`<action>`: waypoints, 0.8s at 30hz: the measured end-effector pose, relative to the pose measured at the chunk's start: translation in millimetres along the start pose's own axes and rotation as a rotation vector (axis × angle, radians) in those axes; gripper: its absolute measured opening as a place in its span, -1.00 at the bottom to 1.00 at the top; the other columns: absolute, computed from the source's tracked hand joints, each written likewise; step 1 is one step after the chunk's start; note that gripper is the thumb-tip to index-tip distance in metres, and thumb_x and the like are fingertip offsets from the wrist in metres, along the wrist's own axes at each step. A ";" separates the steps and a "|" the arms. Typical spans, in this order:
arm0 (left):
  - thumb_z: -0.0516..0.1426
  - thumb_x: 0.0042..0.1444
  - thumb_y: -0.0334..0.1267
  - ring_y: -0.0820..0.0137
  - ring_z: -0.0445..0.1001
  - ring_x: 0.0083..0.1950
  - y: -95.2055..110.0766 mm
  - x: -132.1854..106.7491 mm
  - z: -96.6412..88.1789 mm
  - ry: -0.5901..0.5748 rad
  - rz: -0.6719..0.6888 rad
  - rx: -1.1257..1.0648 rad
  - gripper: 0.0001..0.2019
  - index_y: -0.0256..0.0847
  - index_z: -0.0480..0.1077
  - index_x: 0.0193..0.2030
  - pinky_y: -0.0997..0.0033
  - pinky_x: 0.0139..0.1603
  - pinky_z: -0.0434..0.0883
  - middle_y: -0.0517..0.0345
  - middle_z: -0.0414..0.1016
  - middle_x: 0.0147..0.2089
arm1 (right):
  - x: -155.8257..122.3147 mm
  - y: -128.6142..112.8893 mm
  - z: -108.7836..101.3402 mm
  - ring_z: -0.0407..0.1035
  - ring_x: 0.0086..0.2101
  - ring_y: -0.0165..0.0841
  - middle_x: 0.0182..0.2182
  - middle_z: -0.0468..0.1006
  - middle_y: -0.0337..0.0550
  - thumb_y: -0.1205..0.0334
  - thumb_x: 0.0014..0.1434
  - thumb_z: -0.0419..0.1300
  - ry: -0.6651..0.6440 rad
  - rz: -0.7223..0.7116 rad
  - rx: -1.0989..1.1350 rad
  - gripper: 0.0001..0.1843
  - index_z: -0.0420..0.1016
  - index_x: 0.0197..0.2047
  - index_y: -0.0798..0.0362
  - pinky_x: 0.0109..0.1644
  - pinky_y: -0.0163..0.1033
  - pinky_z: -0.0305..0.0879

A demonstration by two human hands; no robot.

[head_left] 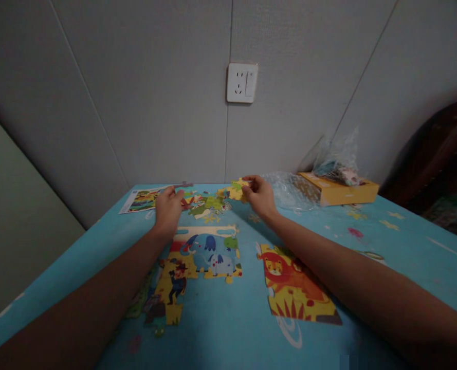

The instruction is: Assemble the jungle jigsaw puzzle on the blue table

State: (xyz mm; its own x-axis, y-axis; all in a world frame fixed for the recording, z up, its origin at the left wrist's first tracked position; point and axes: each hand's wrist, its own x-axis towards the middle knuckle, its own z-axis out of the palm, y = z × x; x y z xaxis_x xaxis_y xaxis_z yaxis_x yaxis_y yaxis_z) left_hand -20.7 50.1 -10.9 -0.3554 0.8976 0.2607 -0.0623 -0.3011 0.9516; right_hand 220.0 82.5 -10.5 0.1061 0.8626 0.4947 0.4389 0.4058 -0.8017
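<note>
My right hand (262, 197) pinches a yellow jigsaw puzzle piece (236, 189) above the far part of the table. Over on the left, my left hand (168, 206) has its fingers closed at a dark brown puzzle piece (183, 184); the grip itself is partly hidden. Between the hands lies a pile of loose puzzle pieces (208, 204). Nearer to me is a joined puzzle section with blue elephants (216, 254) and a figure in a hat (177, 281), its left part covered by my left forearm. A lion puzzle section (290, 282) lies apart, partly under my right forearm.
A printed picture sheet (143, 200) lies at the far left of the blue patterned tablecloth (220, 329). At the back right are crumpled bubble wrap (286, 192) and a yellow box (349, 193) with a clear plastic bag (338, 159) on it. A wall with a socket (242, 83) stands behind.
</note>
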 end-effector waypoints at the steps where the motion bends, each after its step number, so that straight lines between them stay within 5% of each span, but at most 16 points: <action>1: 0.23 -0.06 -0.25 0.54 0.24 -0.55 -1.8 3.4 -3.0 0.048 0.022 0.042 -0.78 -0.18 0.21 -0.50 0.54 -0.49 0.45 0.37 0.11 -0.56 | 5.2 2.3 -2.4 0.32 -0.45 -0.37 -0.43 0.44 -0.20 0.29 0.05 0.13 0.005 0.037 -0.026 -0.64 0.44 -0.04 0.09 -0.37 -0.26 0.26; 8: 0.22 -0.05 -0.30 0.46 0.33 -0.50 -8.1 5.7 -7.6 0.062 0.142 0.267 -0.89 -0.24 0.44 -0.53 0.51 -0.44 0.34 0.29 0.30 -0.59 | 15.9 8.1 -8.9 0.33 -0.54 -0.39 -0.55 0.49 -0.16 0.35 -0.03 0.19 -0.138 0.154 -0.169 -0.77 0.56 -0.25 0.13 -0.45 -0.30 0.21; 15: 0.23 0.00 -0.25 0.33 0.37 -0.40 -4.8 7.7 -14.7 0.034 0.305 0.433 -0.78 -0.21 0.64 -0.21 0.36 -0.25 0.34 0.17 0.46 -0.49 | -2.8 -4.7 1.4 0.35 -0.56 -0.41 -0.60 0.51 -0.25 0.44 -0.18 0.32 -0.417 0.052 -0.301 -0.87 0.59 -0.47 0.06 -0.47 -0.33 0.19; 19: 0.26 0.00 -0.29 0.27 0.43 -0.21 -7.5 5.2 -10.2 -0.098 0.367 0.509 -0.81 -0.14 0.64 -0.22 0.27 -0.04 0.38 0.10 0.46 -0.33 | 1.1 -11.2 -6.8 0.44 -0.41 -0.30 -0.43 0.62 -0.11 0.42 -0.13 0.33 -0.369 0.017 -0.451 -0.87 0.63 -0.44 0.05 -0.33 -0.27 0.26; 24: 0.29 -0.06 -0.39 0.25 0.45 -0.01 -11.3 -5.4 -0.1 -0.382 0.414 0.644 -0.79 -0.06 0.64 -0.25 0.20 0.18 0.35 0.10 0.40 -0.12 | 31.4 -14.0 -43.9 0.49 -0.26 -0.17 -0.31 0.64 0.08 0.45 0.02 0.19 -0.196 0.100 -0.685 -0.73 0.65 -0.21 0.11 -0.23 -0.19 0.27</action>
State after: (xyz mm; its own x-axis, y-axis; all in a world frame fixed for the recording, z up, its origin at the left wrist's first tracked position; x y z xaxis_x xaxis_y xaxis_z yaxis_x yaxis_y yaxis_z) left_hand -18.1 48.7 -23.1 0.1135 0.8373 0.5349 0.5862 -0.4911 0.6443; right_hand 256.3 90.6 31.0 0.0410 0.9503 0.3087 0.9034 0.0968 -0.4178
